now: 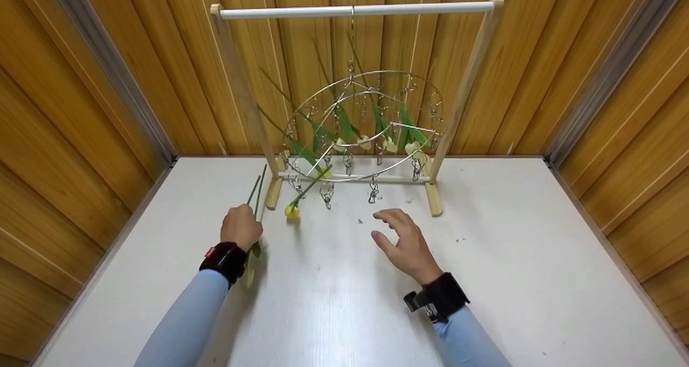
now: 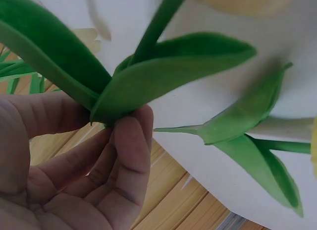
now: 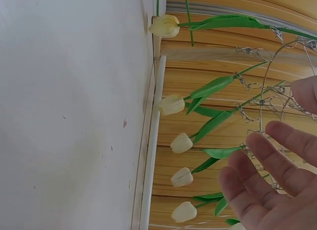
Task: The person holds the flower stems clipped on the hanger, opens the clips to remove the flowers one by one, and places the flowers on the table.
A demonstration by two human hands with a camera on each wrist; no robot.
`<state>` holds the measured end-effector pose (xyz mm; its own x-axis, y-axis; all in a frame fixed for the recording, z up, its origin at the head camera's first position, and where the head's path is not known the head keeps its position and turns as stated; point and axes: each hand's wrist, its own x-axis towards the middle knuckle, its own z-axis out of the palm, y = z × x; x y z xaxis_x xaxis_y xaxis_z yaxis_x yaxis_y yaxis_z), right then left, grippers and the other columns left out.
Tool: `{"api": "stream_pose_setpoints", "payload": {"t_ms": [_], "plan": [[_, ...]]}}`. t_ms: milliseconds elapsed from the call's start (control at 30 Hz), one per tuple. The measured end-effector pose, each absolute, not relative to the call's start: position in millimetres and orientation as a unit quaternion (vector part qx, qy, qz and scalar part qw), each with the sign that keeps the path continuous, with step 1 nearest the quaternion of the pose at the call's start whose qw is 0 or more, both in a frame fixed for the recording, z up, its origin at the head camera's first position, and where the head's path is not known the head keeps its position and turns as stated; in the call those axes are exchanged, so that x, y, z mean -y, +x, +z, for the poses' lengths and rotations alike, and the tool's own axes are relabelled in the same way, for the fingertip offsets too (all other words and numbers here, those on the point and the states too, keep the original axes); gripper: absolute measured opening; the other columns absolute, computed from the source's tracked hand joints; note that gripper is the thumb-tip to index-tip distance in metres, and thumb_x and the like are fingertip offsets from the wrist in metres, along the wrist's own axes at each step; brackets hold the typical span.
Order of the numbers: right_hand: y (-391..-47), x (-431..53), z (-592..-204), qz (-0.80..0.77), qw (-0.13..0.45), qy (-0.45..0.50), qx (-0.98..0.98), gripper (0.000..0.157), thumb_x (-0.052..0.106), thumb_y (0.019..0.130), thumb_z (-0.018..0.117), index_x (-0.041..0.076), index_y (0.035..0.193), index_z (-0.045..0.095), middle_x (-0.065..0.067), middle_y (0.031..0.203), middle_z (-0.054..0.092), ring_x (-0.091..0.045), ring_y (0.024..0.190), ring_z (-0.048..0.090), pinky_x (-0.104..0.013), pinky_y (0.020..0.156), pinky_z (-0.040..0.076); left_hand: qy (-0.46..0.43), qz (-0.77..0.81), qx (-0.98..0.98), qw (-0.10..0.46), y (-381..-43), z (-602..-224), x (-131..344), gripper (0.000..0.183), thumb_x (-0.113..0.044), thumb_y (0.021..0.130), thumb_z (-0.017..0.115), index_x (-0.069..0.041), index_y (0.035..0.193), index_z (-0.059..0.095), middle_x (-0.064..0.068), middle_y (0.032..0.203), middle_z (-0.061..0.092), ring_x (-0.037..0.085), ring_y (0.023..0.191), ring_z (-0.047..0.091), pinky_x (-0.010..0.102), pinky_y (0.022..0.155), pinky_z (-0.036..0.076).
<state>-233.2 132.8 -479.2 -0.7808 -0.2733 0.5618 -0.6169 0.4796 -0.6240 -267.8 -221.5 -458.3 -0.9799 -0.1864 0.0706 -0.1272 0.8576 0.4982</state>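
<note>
My left hand (image 1: pixel 241 227) is at the left of the white table, gripping an artificial tulip below its leaves (image 2: pixel 148 81); thumb and fingertips pinch the stem in the left wrist view. Two green stems (image 1: pixel 257 192) stick out beyond the fist. Beside it in the left wrist view is a second tulip's leaf pair (image 2: pixel 242 116). My right hand (image 1: pixel 409 248) hovers in front of the rack, fingers spread and holding nothing. From the round wire clip hanger (image 1: pixel 371 180) several cream tulips (image 3: pixel 172 105) hang head-down. A yellow tulip (image 1: pixel 292 211) hangs at its front left.
A wooden rack with a white top bar (image 1: pixel 355 11) carries the hanger by a hook. Metal clips (image 1: pixel 373 189) dangle around the ring. Wood-patterned walls (image 1: pixel 81 141) enclose the table (image 1: pixel 511 259) behind and at both sides. Small dark specks dot the tabletop.
</note>
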Motion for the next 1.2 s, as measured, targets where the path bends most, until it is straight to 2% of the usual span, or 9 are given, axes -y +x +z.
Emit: {"api": "stream_pose_setpoints", "payload": {"t_ms": [200, 400, 500, 733, 933, 1200], "plan": [[-232.4, -130.7, -480.2, 0.435, 0.201, 0.27, 0.835, 0.031, 0.006, 0.092, 0.074, 0.001, 0.122, 0.069, -0.011, 0.123, 0.067, -0.032, 0.109, 0.063, -0.047, 0.092, 0.052, 0.091, -0.254, 0.962, 0.024, -274.9, -464.6, 224.6, 0.007, 0.006, 0.088, 0.06, 0.008, 0.084, 0.065, 0.013, 0.071, 0.057, 0.024, 0.064, 0.052, 0.034, 0.056, 0.045], [-230.2, -128.0, -480.7, 0.433, 0.196, 0.273, 0.837, 0.032, 0.007, 0.092, 0.074, 0.0, 0.123, 0.069, -0.013, 0.124, 0.067, -0.034, 0.12, 0.061, -0.054, 0.101, 0.049, 0.083, -0.246, 0.965, 0.022, -279.8, -473.1, 227.3, 0.007, 0.007, 0.087, 0.06, 0.01, 0.086, 0.067, 0.016, 0.073, 0.061, 0.025, 0.064, 0.052, 0.038, 0.059, 0.048], [-230.0, -127.0, -481.3, 0.429, 0.192, 0.273, 0.839, 0.032, 0.007, 0.092, 0.074, 0.001, 0.123, 0.069, -0.012, 0.124, 0.067, -0.034, 0.12, 0.061, -0.053, 0.102, 0.048, 0.078, -0.238, 0.968, 0.022, -281.4, -475.3, 228.0, 0.008, 0.007, 0.087, 0.06, 0.01, 0.088, 0.067, 0.018, 0.075, 0.063, 0.026, 0.065, 0.053, 0.04, 0.06, 0.05], [-230.7, -126.1, -481.1, 0.429, 0.187, 0.267, 0.843, 0.032, 0.008, 0.093, 0.073, 0.0, 0.123, 0.069, -0.012, 0.124, 0.067, -0.034, 0.12, 0.061, -0.054, 0.101, 0.049, 0.064, -0.216, 0.974, 0.036, -283.3, -479.4, 229.4, 0.009, 0.007, 0.085, 0.059, 0.012, 0.085, 0.067, 0.026, 0.082, 0.069, 0.029, 0.069, 0.057, 0.05, 0.07, 0.055], [-230.2, -127.0, -480.1, 0.43, 0.19, 0.273, 0.84, 0.032, 0.008, 0.092, 0.074, 0.0, 0.123, 0.068, -0.013, 0.124, 0.067, -0.034, 0.119, 0.061, -0.054, 0.1, 0.049, 0.071, -0.213, 0.974, 0.019, -285.9, -482.2, 230.1, 0.012, 0.006, 0.086, 0.061, 0.013, 0.094, 0.068, 0.026, 0.086, 0.069, 0.029, 0.071, 0.057, 0.049, 0.071, 0.055], [-231.9, -127.9, -480.1, 0.427, 0.194, 0.279, 0.838, 0.032, 0.006, 0.092, 0.075, -0.001, 0.122, 0.069, -0.012, 0.121, 0.068, -0.029, 0.107, 0.063, -0.046, 0.091, 0.053, 0.064, -0.214, 0.974, 0.017, -284.7, -483.1, 228.1, 0.014, 0.006, 0.087, 0.062, 0.014, 0.096, 0.068, 0.028, 0.088, 0.069, 0.03, 0.07, 0.059, 0.049, 0.07, 0.056]]}}
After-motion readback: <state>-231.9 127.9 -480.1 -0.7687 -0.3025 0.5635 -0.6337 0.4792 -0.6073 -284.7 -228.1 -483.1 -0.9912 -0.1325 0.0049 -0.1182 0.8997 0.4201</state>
